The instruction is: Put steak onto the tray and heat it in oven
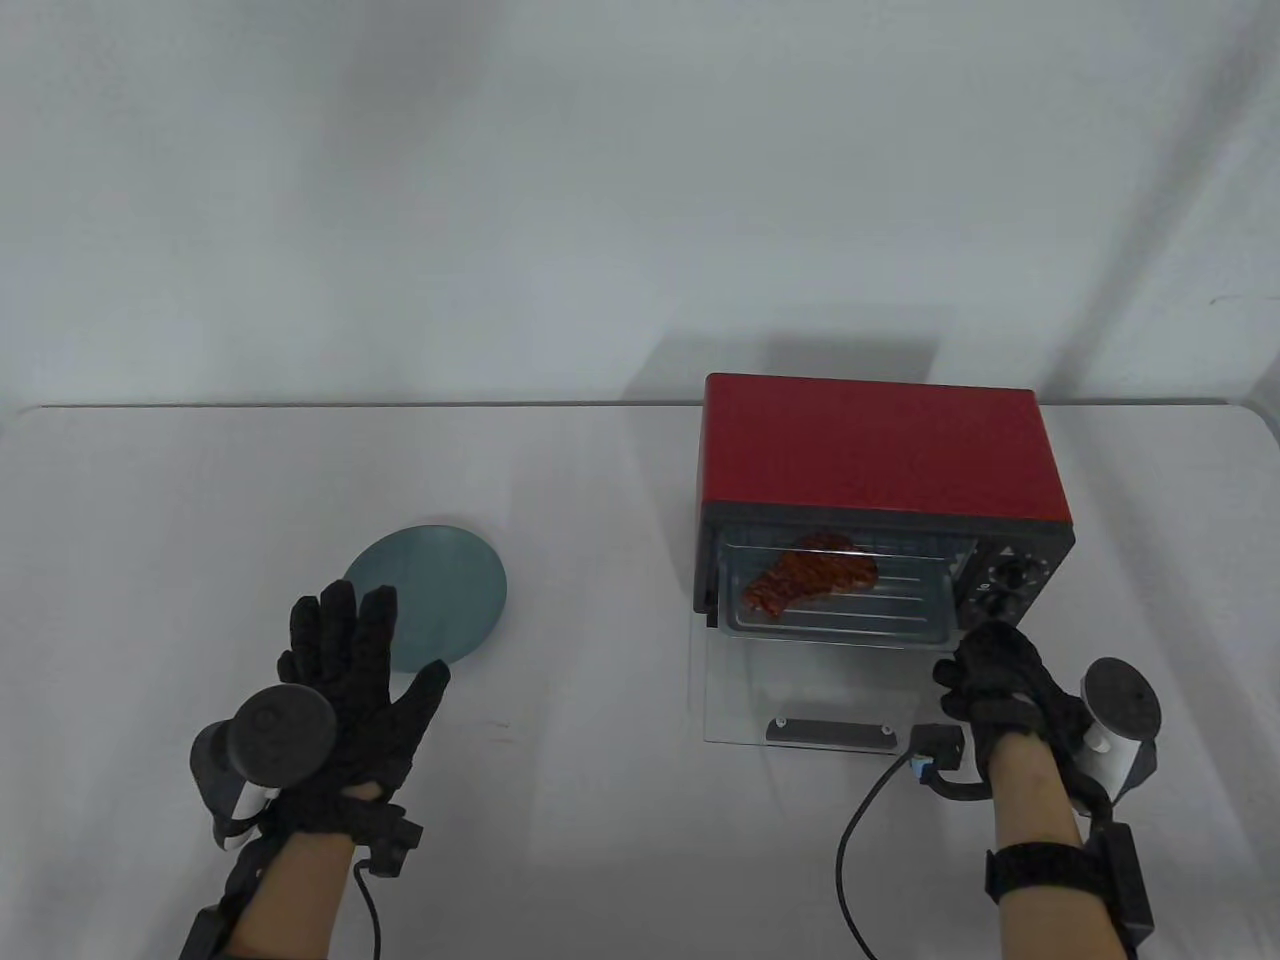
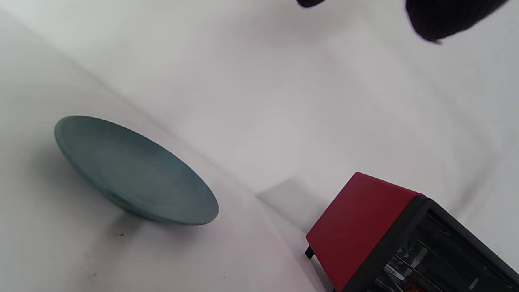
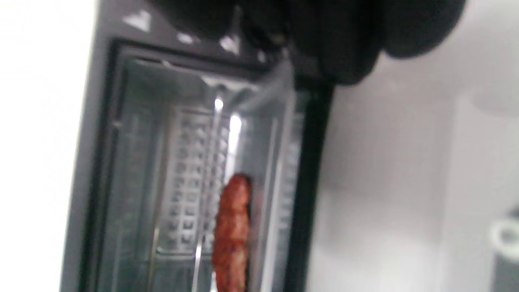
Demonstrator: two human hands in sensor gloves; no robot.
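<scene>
A red oven (image 1: 880, 450) stands at the right with its glass door (image 1: 800, 690) folded down flat. Inside, a brown steak (image 1: 810, 580) lies on the metal tray (image 1: 840, 628). My right hand (image 1: 985, 670) sits at the tray's front right corner with fingers curled; I cannot tell whether they grip anything. In the right wrist view the steak (image 3: 232, 227) shows edge-on inside the oven, below the blurred right hand (image 3: 324, 36). My left hand (image 1: 350, 660) hovers flat with fingers spread over the near edge of a teal plate (image 1: 440, 580), holding nothing.
The oven's knobs (image 1: 1010, 575) are on its right front panel, just above my right hand. The teal plate (image 2: 134, 174) is bare, left of the oven (image 2: 357, 227). A black cable (image 1: 860, 820) runs along the table near the door's front edge.
</scene>
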